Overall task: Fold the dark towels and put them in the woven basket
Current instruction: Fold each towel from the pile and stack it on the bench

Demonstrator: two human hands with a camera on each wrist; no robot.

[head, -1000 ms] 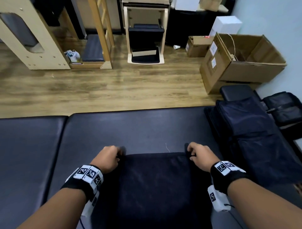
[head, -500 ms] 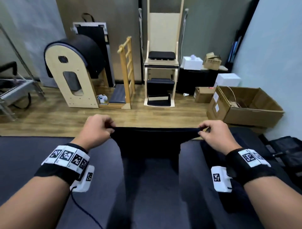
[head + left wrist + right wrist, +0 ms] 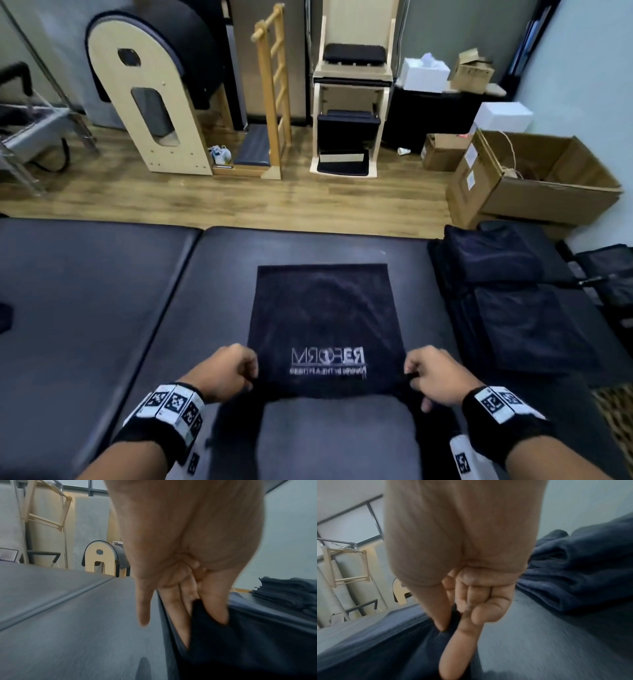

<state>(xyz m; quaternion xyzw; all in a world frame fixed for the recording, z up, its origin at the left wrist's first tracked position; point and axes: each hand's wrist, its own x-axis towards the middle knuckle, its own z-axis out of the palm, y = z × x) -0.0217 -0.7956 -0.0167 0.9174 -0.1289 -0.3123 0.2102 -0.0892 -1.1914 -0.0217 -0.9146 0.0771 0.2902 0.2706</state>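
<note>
A dark towel (image 3: pixel 325 315) with a pale mirrored logo lies spread on the black padded table (image 3: pixel 102 308), its far edge flat and its near edge lifted. My left hand (image 3: pixel 224 371) pinches the near left corner of the dark towel (image 3: pixel 240 635) between thumb and fingers. My right hand (image 3: pixel 430 373) pinches the near right corner of the dark towel (image 3: pixel 402 642) the same way. A pile of dark towels (image 3: pixel 507 294) lies on the table to the right, and shows as a pile of dark towels (image 3: pixel 583 568) in the right wrist view. A strip of woven basket (image 3: pixel 616 418) shows at the right edge.
Beyond the table's far edge is wooden floor (image 3: pixel 205 202) with a wooden arched barrel (image 3: pixel 154 92), a ladder frame (image 3: pixel 270 85) and a chair-like apparatus (image 3: pixel 349 102). Open cardboard boxes (image 3: pixel 534 178) stand at the far right. A seam (image 3: pixel 185 260) splits the table pads on the left.
The towel, held up stretched between both hands half a second ago, now lies spread away from me on the table. Both hands have come down and towards me, still pinching the near corners.
</note>
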